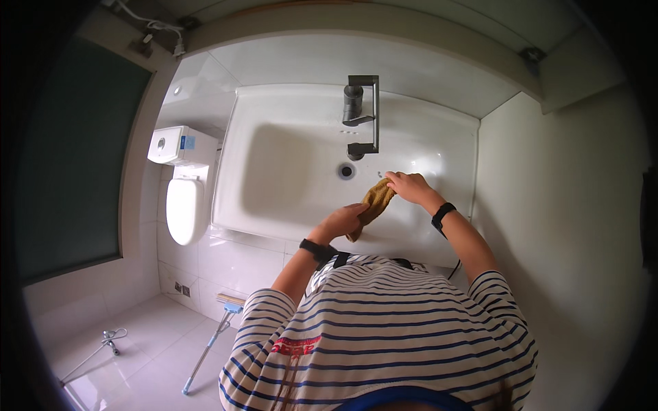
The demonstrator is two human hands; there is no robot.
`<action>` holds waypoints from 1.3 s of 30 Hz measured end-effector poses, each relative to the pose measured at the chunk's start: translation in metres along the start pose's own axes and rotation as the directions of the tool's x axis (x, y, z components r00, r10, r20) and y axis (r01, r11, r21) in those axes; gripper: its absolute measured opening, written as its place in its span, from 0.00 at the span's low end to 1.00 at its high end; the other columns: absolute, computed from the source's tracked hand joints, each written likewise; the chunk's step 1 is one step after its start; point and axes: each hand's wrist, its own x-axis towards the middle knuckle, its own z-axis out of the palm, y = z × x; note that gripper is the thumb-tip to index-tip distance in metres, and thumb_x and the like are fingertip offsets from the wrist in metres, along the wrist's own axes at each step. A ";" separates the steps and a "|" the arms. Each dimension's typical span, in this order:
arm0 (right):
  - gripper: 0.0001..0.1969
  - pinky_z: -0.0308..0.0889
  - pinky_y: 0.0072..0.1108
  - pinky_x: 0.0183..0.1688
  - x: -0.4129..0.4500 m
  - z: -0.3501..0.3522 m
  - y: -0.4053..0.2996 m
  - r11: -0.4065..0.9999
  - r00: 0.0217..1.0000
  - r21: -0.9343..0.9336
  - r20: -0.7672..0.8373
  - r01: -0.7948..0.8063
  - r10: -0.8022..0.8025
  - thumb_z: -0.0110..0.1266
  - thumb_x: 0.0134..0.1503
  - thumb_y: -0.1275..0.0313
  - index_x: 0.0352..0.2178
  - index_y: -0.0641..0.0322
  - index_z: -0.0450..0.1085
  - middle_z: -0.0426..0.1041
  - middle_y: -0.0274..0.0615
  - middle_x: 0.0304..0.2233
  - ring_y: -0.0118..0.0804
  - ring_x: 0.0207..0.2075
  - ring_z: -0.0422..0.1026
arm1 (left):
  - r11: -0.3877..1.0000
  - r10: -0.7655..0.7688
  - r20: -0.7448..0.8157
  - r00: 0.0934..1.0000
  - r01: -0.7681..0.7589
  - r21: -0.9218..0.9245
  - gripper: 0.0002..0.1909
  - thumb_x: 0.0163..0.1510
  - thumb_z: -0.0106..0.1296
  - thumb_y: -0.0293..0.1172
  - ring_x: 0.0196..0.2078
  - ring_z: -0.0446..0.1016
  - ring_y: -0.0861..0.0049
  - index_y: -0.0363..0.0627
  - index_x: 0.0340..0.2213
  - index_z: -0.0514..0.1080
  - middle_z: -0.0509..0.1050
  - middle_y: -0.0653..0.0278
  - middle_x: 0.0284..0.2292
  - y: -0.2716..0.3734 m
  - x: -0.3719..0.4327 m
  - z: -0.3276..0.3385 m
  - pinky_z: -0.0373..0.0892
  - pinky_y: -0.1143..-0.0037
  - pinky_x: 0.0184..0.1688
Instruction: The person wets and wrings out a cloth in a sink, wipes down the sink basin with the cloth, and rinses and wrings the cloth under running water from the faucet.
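Observation:
A yellow-brown cloth (378, 201) is stretched between my two hands over the front right part of a white washbasin (288, 200). My left hand (341, 223) grips its lower part, and a short end hangs down below the fingers. The upper end is pinched in my right hand (409, 187), farther from my body. Beyond the hands stands a dark grey angular faucet (376, 115), its outlet above the basin near the round drain (346, 171). No water stream shows at the outlet. The cloth's underside is hidden.
Left of the basin is a white toilet (185, 210) with its lid down. A sponge mop (211, 344) leans at lower left. Shower fittings (110, 339) are on the tiled wall. A shelf edge (360, 25) crosses above the basin, and a wall (555, 205) rises close on the right.

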 end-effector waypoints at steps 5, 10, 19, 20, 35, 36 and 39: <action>0.17 0.68 0.30 0.32 0.009 -0.026 -0.056 0.987 0.979 0.066 -0.153 0.147 -0.135 0.48 0.54 0.61 0.45 0.49 0.62 0.69 0.41 0.32 0.45 0.31 0.72 | 0.999 -0.014 -0.079 0.997 0.010 -0.051 0.27 0.45 0.41 0.20 0.49 0.66 0.57 0.47 0.50 0.64 0.66 0.52 0.49 -0.009 -0.031 -0.042 0.64 0.69 0.50; 0.21 0.68 0.29 0.34 0.046 -0.056 -0.131 0.918 0.927 0.157 -0.164 0.363 -0.338 0.53 0.51 0.70 0.48 0.45 0.63 0.65 0.39 0.37 0.41 0.34 0.71 | 0.999 0.050 -0.329 0.943 -0.046 0.019 0.19 0.44 0.43 0.21 0.41 0.72 0.60 0.46 0.39 0.72 0.72 0.61 0.42 -0.038 -0.058 -0.096 0.68 0.69 0.43; 0.24 0.67 0.27 0.45 0.221 -0.072 -0.219 0.901 0.683 -0.071 -0.627 0.428 -0.374 0.44 0.48 0.81 0.46 0.45 0.67 0.63 0.39 0.50 0.43 0.46 0.68 | 0.994 0.034 -0.709 0.705 0.053 0.101 0.18 0.45 0.41 0.17 0.44 0.70 0.60 0.40 0.39 0.72 0.70 0.57 0.46 -0.106 -0.073 -0.218 0.67 0.70 0.45; 0.24 0.67 0.27 0.45 0.244 -0.073 -0.225 0.904 0.682 -0.069 -0.633 0.421 -0.366 0.44 0.48 0.81 0.46 0.45 0.67 0.63 0.39 0.50 0.43 0.46 0.68 | 0.979 0.032 -0.734 0.678 0.125 0.158 0.19 0.45 0.41 0.17 0.43 0.70 0.59 0.40 0.40 0.71 0.69 0.58 0.47 -0.113 -0.069 -0.229 0.67 0.69 0.46; 0.21 0.58 0.30 0.54 0.289 -0.033 -0.152 0.996 0.732 -0.083 -0.680 -0.017 -0.044 0.47 0.47 0.79 0.46 0.57 0.66 0.62 0.42 0.51 0.47 0.54 0.58 | 0.918 0.102 -0.607 0.788 0.161 0.363 0.23 0.42 0.41 0.17 0.38 0.64 0.59 0.44 0.43 0.70 0.69 0.66 0.48 -0.187 0.081 -0.278 0.62 0.70 0.46; 0.22 0.57 0.32 0.55 0.281 -0.031 -0.148 0.981 0.751 -0.142 -0.660 -0.132 0.006 0.48 0.47 0.79 0.47 0.58 0.65 0.62 0.45 0.51 0.49 0.54 0.58 | 0.920 0.107 -0.600 0.793 0.150 0.362 0.23 0.42 0.41 0.17 0.38 0.64 0.59 0.44 0.43 0.70 0.69 0.66 0.48 -0.180 0.091 -0.275 0.62 0.70 0.46; 0.23 0.57 0.35 0.55 0.266 -0.015 -0.141 0.915 0.757 -0.244 -0.647 -0.320 0.092 0.49 0.47 0.78 0.49 0.60 0.63 0.61 0.51 0.50 0.55 0.54 0.58 | 0.907 0.110 -0.522 0.846 0.129 0.401 0.25 0.42 0.42 0.18 0.41 0.63 0.63 0.48 0.44 0.70 0.68 0.74 0.50 -0.161 0.109 -0.267 0.61 0.70 0.45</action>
